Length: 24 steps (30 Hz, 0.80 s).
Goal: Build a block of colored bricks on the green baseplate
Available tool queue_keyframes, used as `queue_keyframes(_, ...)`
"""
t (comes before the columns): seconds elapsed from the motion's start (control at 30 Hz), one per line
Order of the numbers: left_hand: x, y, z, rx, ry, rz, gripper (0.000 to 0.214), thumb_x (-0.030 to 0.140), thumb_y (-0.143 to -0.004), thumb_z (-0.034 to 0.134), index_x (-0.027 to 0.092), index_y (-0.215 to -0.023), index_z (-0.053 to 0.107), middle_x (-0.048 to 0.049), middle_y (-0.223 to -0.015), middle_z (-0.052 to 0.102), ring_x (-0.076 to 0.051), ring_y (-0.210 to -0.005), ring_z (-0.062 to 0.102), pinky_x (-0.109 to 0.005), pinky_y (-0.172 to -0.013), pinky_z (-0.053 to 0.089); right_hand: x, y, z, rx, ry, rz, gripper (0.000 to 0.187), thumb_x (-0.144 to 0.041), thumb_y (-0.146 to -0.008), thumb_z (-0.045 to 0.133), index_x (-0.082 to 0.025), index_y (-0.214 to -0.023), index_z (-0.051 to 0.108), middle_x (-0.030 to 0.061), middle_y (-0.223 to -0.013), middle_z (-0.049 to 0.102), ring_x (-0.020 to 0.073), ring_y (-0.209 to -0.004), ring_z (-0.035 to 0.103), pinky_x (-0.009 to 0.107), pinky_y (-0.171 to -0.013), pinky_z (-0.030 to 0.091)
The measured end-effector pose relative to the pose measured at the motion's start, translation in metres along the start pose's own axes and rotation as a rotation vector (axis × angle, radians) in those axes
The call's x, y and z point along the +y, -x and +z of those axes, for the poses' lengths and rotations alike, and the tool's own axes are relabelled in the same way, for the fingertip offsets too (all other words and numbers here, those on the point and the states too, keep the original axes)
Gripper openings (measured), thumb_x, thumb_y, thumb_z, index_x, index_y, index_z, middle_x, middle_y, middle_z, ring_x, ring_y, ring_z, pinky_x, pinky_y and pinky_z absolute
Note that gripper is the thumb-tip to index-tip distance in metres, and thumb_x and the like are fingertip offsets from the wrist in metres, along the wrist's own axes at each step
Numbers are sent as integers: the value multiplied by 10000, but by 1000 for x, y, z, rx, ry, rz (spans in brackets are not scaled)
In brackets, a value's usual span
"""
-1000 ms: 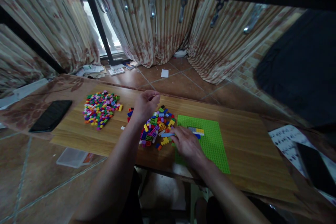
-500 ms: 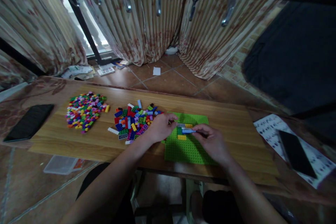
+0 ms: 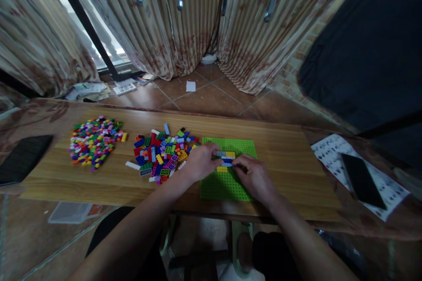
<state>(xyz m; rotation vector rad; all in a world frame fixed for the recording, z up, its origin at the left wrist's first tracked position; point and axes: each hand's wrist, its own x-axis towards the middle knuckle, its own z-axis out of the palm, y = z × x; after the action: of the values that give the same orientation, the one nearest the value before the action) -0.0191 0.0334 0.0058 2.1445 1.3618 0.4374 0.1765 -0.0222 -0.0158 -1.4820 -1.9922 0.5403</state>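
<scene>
Left of the baseplate (image 3: 227, 189), loose bricks (image 3: 160, 158); right, paper (image 3: 329, 149).

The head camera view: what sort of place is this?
Probably a room in a home, though I can't be certain: long patterned curtains hang beside a window, and colourful toy bricks lie heaped on a wooden tabletop.
</scene>
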Motion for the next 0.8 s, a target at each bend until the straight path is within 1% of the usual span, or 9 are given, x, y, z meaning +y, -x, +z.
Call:
queue_keyframes(0.17, 4, 1, 2, 4, -29, -39, 311, 360, -774, 678, 175, -1024, 666, -29, -894, 702, -170, -737, 638, -268, -674, 476, 1, -1, 1, 3, 25, -42, 127, -148, -872, 535, -214, -848, 641, 37, -831, 632, 191, -796, 597, 317, -740, 467)
queue_keyframes(0.43, 6, -2, 3, -8, 29, -123, 383, 332, -729, 717, 176, -1075, 666, -25, -905, 703, -180, -772, 647, -278, -707, 482, 5, -2, -2, -42, 105, -119, 146, -131, -886, 529, -210, -869, 650, 48, -855, 640, 199, -819, 597, 322, -757, 463)
queue_keyframes(0.6, 3, -6, 5, -29, 22, -144, 397, 274, -707, 727, 164, -1083, 666, -24, -886, 708, -175, -762, 646, -274, -702, 484, 6, -4, -6, -67, 130, -156, 174, -110, -895, 512, -205, -853, 651, 51, -858, 650, 196, -820, 593, 316, -762, 458)
queue_keyframes(0.73, 3, -7, 4, -30, 13, -134, 420, 279, -716, 718, 166, -1116, 657, -24, -890, 715, -170, -762, 651, -271, -714, 491, 8, -5, -5, -58, 132, -164, 193, -102, -891, 505, -209, -833, 656, 46, -844, 649, 187, -798, 594, 310, -752, 465)
queue_keyframes(0.8, 3, -7, 4, -31, 10, -119, 397, 278, -724, 706, 165, -1102, 663, -26, -887, 717, -168, -761, 655, -270, -719, 495, 9, -5, -3, -52, 137, -163, 202, -101, -887, 503, -212, -821, 658, 44, -834, 648, 186, -788, 594, 308, -743, 469)
